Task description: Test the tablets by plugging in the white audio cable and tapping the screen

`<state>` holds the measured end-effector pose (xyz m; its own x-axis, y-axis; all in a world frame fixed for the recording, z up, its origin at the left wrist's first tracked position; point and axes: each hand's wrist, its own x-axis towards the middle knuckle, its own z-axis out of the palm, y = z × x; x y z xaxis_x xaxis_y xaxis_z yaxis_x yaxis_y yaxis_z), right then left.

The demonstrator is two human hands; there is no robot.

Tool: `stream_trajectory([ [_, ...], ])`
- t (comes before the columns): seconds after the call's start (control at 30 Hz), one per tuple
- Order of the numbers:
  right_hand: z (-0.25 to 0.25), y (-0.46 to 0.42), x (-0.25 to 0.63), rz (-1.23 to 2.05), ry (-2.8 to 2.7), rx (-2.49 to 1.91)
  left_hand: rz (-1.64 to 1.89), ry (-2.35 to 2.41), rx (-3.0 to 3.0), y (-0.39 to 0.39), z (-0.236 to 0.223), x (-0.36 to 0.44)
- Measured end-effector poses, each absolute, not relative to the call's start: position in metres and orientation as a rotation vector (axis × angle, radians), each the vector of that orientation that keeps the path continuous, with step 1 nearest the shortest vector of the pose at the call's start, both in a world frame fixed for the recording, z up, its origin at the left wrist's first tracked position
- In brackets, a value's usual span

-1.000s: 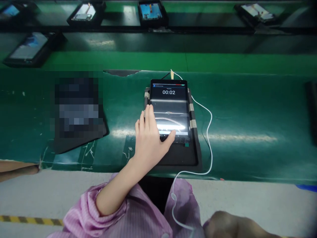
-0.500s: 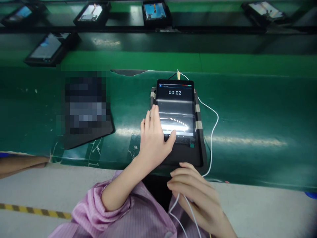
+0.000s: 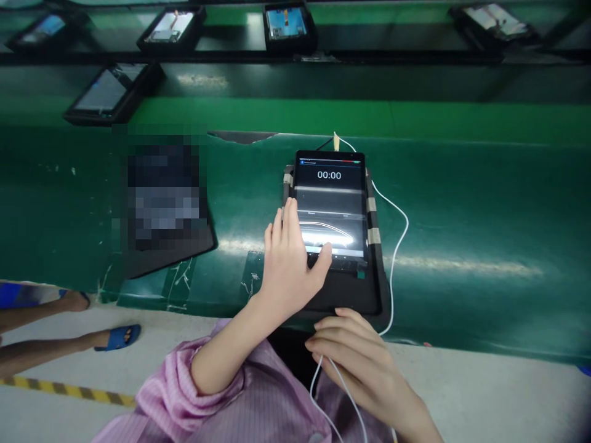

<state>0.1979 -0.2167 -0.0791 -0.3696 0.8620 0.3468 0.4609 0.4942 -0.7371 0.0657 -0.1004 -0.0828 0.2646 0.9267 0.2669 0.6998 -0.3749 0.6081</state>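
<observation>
A black tablet [image 3: 331, 195] with a lit dark screen reading 00:00 lies in a black tray [image 3: 344, 296] that has pale tape on its sides. Over the screen's lower left rests my left hand [image 3: 290, 264], fingers stretched out flat along the left edge and thumb spread to the right. My right hand [image 3: 364, 363] is below the tray, in front of my body, with fingers bent together around a thin white cord [image 3: 347, 387]. Two strands hang from it; the end inside the fingers is hidden. Another white cable [image 3: 397, 246] runs down the tray's right side.
A black tray [image 3: 196, 249], its upper part blurred out, lies on the green bench [image 3: 471, 215] at left. Beyond, several devices in black trays, such as one with a bright screen [image 3: 286, 23], sit on the line. A person's foot in a blue sandal [image 3: 120, 337] shows at lower left.
The screen's number went from 00:02 to 00:00. The line tray at far left shifted right. A sandalled foot came into view. Both hands stay nearly where they were.
</observation>
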Motion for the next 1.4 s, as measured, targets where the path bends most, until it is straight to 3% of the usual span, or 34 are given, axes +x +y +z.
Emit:
stream_trajectory([
  [0.5,-0.076,-0.214,0.198,0.68,-2.071,-1.08,0.843,1.47,2.198,-0.101,-0.084,0.066],
  [0.7,-0.051,-0.21,0.238,0.792,-2.45,-0.983,0.835,1.492,2.215,-0.101,-0.084,0.066],
  [0.83,-0.014,-0.14,0.285,0.983,-2.34,-0.977,0.743,1.507,2.203,-0.101,-0.08,0.067],
  [0.93,0.0,-0.052,0.291,0.811,-1.742,-1.706,0.68,1.508,2.186,-0.102,-0.077,0.067],
  [1.0,-0.003,0.002,0.283,0.795,-1.62,-1.851,0.65,1.504,2.202,-0.102,-0.078,0.065],
  [1.2,-0.026,0.07,0.261,1.25,-1.516,-1.8,0.639,1.475,2.291,-0.101,-0.086,0.063],
  [1.4,-0.029,0.084,0.261,1.401,-1.26,-1.784,0.654,1.477,2.269,-0.101,-0.089,0.066],
])
